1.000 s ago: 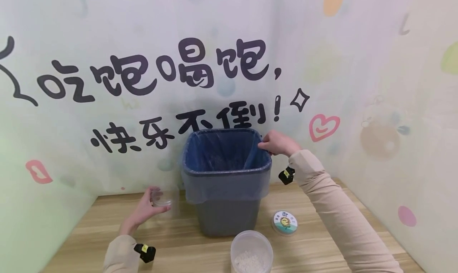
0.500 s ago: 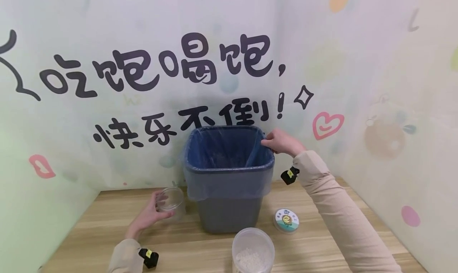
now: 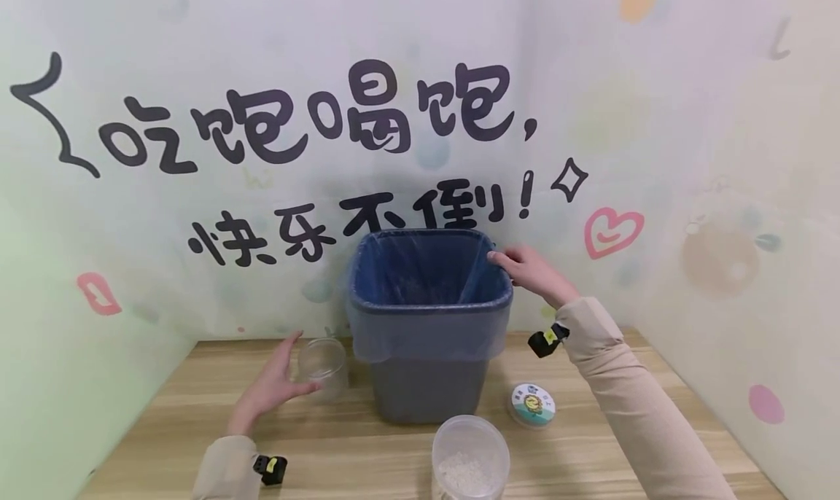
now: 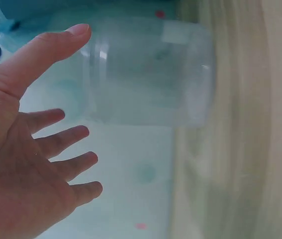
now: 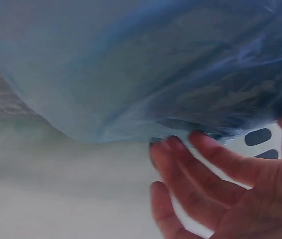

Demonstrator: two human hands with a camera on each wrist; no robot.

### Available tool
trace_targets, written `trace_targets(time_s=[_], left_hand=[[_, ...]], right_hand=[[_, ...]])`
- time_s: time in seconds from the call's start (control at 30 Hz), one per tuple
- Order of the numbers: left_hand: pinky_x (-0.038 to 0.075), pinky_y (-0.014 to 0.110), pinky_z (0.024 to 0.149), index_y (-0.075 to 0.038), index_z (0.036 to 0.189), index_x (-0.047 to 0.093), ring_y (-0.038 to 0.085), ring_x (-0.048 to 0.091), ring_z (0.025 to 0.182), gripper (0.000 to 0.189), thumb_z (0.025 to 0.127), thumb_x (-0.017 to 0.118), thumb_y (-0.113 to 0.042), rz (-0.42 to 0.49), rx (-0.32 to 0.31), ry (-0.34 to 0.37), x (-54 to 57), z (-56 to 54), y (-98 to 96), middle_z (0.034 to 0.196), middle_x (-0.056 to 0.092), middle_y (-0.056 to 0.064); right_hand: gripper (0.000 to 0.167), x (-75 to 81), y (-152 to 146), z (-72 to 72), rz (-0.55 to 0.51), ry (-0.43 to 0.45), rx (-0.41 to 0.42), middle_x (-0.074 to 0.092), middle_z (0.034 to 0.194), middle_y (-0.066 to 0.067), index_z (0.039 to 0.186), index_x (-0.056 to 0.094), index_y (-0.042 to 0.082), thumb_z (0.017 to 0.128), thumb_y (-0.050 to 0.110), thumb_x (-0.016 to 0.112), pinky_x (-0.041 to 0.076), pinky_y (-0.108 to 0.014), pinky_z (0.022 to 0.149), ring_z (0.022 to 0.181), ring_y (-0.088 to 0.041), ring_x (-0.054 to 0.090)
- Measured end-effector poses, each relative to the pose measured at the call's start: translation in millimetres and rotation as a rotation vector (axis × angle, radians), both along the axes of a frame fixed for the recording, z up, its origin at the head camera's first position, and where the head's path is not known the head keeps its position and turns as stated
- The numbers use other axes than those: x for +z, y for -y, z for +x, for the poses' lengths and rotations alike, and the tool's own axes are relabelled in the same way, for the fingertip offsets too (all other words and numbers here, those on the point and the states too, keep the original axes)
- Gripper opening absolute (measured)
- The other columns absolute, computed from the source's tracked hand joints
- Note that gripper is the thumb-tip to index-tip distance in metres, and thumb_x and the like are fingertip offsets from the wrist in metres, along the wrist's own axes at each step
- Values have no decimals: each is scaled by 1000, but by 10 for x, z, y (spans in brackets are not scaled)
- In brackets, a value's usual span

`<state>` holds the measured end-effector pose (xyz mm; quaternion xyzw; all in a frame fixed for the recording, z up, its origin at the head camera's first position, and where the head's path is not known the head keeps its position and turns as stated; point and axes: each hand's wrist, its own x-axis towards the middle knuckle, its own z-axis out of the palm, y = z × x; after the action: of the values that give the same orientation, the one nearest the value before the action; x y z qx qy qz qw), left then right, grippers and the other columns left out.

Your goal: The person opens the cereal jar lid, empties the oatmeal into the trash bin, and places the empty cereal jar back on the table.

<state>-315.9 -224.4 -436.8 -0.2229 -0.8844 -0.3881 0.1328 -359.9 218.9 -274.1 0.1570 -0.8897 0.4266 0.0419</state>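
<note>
A clear, empty-looking plastic jar (image 3: 323, 365) stands upright on the table, left of the trash can. My left hand (image 3: 272, 383) is beside it with fingers spread; the left wrist view shows a gap between the fingertips (image 4: 83, 159) and the jar (image 4: 145, 74). The blue-grey trash can (image 3: 426, 391) has a translucent bag folded over its rim. At its right rim my right hand (image 3: 534, 270) holds on, thumb over the edge and fingers outside against the bag (image 5: 106, 74). Part of the thumb is cut off in the right wrist view.
In front of the trash can stands an open clear tub (image 3: 470, 456) with white grainy contents. To its right lies a round lid (image 3: 532, 404) with a printed label. A patterned wall (image 3: 197, 33) rises right behind the wooden table (image 3: 354, 460).
My left hand has set the clear jar upright and let go, fingers spreading away from it. The right hand stays at the trash can's rim. The head view has shifted slightly.
</note>
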Motion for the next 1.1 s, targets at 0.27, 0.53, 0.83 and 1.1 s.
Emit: trace_targets(time_s=[0.27, 0.53, 0.83, 1.1], left_hand=[[35, 61, 99, 13, 133, 43, 49, 45, 120, 87, 62, 87, -11, -193, -55, -90, 216, 280, -320, 132, 47, 33], [45, 54, 90, 13, 121, 53, 44, 55, 107, 77, 59, 89, -18, -400, -176, -145, 190, 585, -657, 118, 56, 29], [44, 51, 94, 3, 134, 49, 41, 53, 115, 84, 67, 87, -31, -344, -346, 6, 145, 758, -998, 128, 54, 23], [45, 37, 97, -1, 141, 41, 27, 53, 119, 97, 66, 89, -38, -276, -491, 70, -82, 851, -1383, 137, 51, 13]], right_hand=[[54, -358, -207, 92, -188, -129, 37, 54, 125, -25, 124, 51, -6, 106, 40, 28, 42, -55, 95, 117, -40, 52], [46, -905, -387, 297, -54, -218, -18, 56, 125, -23, 124, 54, -4, 107, 31, 30, 46, -53, 90, 115, -40, 52], [32, -1391, -420, 512, 15, -247, 5, 62, 116, -20, 121, 57, -5, 100, 19, 52, 50, -50, 87, 107, -36, 59], [27, -1633, -350, 649, -24, -249, 28, 62, 113, -18, 117, 58, -7, 92, 5, 61, 52, -47, 83, 104, -37, 61]])
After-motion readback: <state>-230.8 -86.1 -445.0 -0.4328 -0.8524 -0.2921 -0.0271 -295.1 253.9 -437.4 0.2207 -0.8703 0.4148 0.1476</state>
